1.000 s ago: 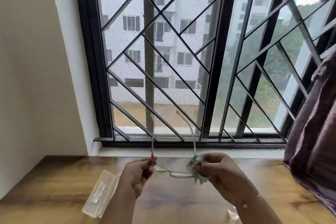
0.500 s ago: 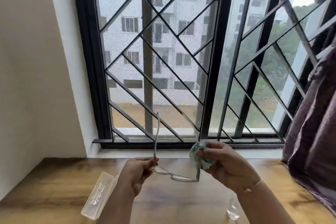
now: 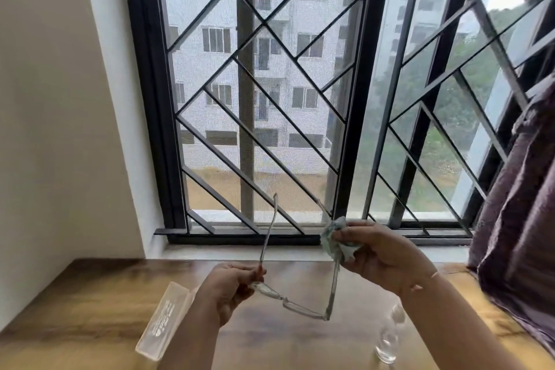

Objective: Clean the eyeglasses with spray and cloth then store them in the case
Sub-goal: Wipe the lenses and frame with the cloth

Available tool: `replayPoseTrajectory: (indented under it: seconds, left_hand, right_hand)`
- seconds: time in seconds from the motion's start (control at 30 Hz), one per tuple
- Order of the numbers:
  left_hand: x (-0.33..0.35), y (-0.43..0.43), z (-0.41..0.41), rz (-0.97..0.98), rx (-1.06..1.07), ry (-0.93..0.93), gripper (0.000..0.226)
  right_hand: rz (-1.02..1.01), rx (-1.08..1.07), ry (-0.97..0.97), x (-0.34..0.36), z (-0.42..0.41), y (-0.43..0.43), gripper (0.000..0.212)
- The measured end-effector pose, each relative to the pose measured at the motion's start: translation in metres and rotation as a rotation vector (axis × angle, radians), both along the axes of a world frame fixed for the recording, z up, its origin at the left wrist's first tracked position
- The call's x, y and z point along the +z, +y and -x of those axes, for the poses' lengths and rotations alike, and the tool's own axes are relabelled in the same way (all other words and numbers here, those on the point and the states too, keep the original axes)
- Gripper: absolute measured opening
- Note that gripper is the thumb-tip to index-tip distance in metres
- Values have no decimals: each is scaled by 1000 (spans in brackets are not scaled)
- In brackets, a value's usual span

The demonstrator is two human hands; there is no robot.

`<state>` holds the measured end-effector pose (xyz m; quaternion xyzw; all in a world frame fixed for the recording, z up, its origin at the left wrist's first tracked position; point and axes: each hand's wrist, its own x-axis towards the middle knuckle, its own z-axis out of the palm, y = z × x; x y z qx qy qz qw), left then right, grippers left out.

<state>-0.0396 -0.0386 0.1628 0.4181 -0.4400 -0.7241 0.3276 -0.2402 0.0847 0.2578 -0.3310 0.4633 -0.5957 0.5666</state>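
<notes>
One wide-angle view, worn on the person's head, faces forward and down over the brown wood-grain table (image 3: 90, 309) toward the black-framed window with diagonal grille bars (image 3: 351, 129) (its straight bars bow near the edges). The left hand (image 3: 228, 288) and right hand (image 3: 387, 252) sit close, low in frame.

Wooden table (image 3: 90, 303), clear case (image 3: 163, 321), spray bottle (image 3: 389, 339)

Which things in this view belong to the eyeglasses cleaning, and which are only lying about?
Belong to the job: eyeglasses, pinched by the left hand; green cloth, gripped by the right hand around one temple arm; clear case; small clear bottle, probably the spray.

Only lying about: wooden table; barred window; purple curtain.
</notes>
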Motion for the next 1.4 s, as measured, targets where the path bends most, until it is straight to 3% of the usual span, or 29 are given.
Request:
replayPoseTrajectory:
  seconds: [0.23, 0.4, 0.57, 0.77, 0.93, 1.03, 1.13, 1.23, 1.33, 1.4]
  left_hand:
    - [0, 3, 0, -31, -69, -71, 38]
    - [-3, 4, -1, -115, -137, -154, 23]
    - [-10, 5, 0, -167, -203, -205, 36]
    - [-17, 5, 0, -231, -240, -246, 28]
    - [-23, 5, 1, -269, -203, -230, 31]
    - [-27, 1, -1, -328, -128, -163, 37]
    - [-31, -5, -3, -377, -64, -94, 46]
    - [-35, -7, -4, -428, -35, -61, 44]
    - [-35, -8, -6, -450, -63, -70, 40]
    - [-38, -10, -7, -448, -89, -97, 38]
  right_hand:
    - [-23, 63, 45, 3, 6, 0, 11]
    - [-55, 99, 67, 2, 11, -1, 11]
    - [-57, 190, 106, -2, 14, -3, 44]
    - [-62, 154, 49, -4, 15, -5, 53]
    - [19, -83, -115, 2, 20, -6, 55]
    - [143, -283, -100, 7, 21, 6, 27]
    - [318, -452, 37, -2, -1, 26, 11]
    - [527, -549, 307, -37, -33, 36, 23]
    - [812, -606, 876, -63, -43, 38, 25]
    - [910, -501, 1035, -79, -57, 38, 16]
